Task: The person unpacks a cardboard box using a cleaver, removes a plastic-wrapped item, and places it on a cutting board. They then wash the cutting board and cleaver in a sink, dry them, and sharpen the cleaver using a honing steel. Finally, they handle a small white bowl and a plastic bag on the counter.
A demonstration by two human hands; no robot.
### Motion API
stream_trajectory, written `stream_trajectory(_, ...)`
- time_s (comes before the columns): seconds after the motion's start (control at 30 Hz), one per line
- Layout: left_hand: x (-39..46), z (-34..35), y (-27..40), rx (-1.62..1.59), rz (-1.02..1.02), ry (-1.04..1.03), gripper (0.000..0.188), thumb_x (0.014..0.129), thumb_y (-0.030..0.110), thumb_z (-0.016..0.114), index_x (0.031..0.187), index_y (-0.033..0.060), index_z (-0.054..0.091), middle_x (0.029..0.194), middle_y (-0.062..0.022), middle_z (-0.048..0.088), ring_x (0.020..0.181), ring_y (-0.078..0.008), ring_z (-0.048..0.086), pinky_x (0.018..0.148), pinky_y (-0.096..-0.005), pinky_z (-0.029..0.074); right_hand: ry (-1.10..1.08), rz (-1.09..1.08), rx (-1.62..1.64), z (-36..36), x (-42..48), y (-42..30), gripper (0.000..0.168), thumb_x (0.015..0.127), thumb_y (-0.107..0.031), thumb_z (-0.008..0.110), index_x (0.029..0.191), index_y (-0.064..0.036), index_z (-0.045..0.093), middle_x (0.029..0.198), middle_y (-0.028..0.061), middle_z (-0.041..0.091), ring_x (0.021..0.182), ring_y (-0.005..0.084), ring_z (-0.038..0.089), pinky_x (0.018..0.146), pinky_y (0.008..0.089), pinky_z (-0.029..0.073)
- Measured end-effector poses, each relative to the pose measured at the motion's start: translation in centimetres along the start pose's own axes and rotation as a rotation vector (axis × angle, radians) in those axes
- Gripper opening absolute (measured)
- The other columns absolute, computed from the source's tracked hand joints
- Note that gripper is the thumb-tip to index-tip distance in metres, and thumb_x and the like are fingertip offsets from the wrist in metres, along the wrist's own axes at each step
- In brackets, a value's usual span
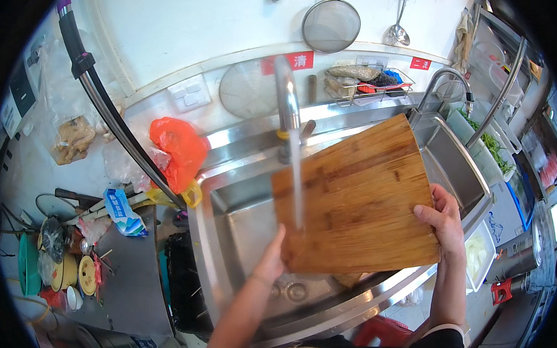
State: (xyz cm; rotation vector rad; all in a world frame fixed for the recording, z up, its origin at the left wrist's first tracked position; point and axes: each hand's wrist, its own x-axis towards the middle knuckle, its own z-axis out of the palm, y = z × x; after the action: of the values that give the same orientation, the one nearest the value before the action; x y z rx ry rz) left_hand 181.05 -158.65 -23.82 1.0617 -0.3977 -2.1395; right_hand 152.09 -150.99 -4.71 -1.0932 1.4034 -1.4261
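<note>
A wooden cutting board [354,198] is held over the left basin of a stainless steel sink [244,236], its broad face up. My left hand [273,258] grips the board's lower left edge, with most fingers hidden behind it. On the right edge, my right hand [443,218] holds with the thumb on top of the face. Water runs from a metal faucet [286,94] onto the left part of the board. Under the board's lower edge, a brownish object [348,279] partly shows; I cannot tell what it is.
A second basin [450,166] with its own faucet [446,73] lies to the right. A wire rack [368,84] with scrubbers stands behind the sink. A red plastic bag [179,150] is at the back left. Greens fill a basket [477,146] at right; a grey table [133,273] stands left.
</note>
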Motion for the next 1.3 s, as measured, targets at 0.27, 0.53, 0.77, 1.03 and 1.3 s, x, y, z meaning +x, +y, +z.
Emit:
stream_trajectory(0.27,-8.1,-3.9,3.8,-0.104,0.098,0.047,0.043,0.081,0.021,0.064,0.120,0.0043,0.053,0.103,-0.0085,0.061,0.091,-0.0221,0.060,0.081,-0.0374,0.050,0.017,0.397,0.083,-1.6,3.8,13.8,0.040,0.081,-0.013,0.064,0.117,0.003,0.054,0.101,0.0114,0.065,0.091,0.0181,0.063,0.080,0.0298,0.050)
stream_trajectory(0.53,-14.5,-1.6,5.2,0.282,0.380,0.288,0.046,0.070,0.003,0.064,0.113,0.0020,0.050,0.095,-0.0087,0.059,0.083,-0.0209,0.060,0.066,-0.0356,0.054,-0.225,0.273,-0.465,10.7,5.3,20.9,0.046,0.090,-0.030,0.054,0.122,0.004,0.051,0.100,0.0152,0.064,0.092,0.0232,0.061,0.082,0.0317,0.048)
stream_trajectory(0.77,-17.9,1.0,5.7,0.293,0.446,0.397,0.043,0.063,0.002,0.061,0.106,-0.0049,0.056,0.090,-0.0105,0.064,0.077,-0.0187,0.062,0.068,-0.0284,0.051,-0.255,-0.277,-0.580,19.3,5.0,22.1,0.055,0.090,-0.038,0.049,0.124,0.005,0.047,0.123,0.0242,0.052,0.119,0.0355,0.046,0.101,0.0387,0.036)
stream_trajectory(1.03,-22.6,-0.2,6.2,0.161,0.668,0.522,0.043,0.059,0.002,0.062,0.101,-0.0043,0.056,0.085,-0.0089,0.063,0.068,-0.0191,0.061,0.061,-0.0272,0.051,-0.547,0.501,-1.641,0.8,8.4,26.0,0.043,0.072,-0.036,0.065,0.102,-0.006,0.067,0.111,0.0145,0.064,0.104,0.0253,0.062,0.085,0.0368,0.050)
stream_trajectory(1.3,-25.8,-2.4,6.7,0.136,0.635,0.578,0.035,0.062,0.000,0.061,0.096,-0.0035,0.057,0.073,-0.0086,0.061,0.062,-0.0163,0.059,0.057,-0.0248,0.049,-0.531,0.587,-1.670,2.5,5.6,24.9,0.063,0.058,-0.047,0.075,0.102,-0.003,0.067,0.106,0.0145,0.066,0.100,0.0264,0.064,0.084,0.0354,0.051)
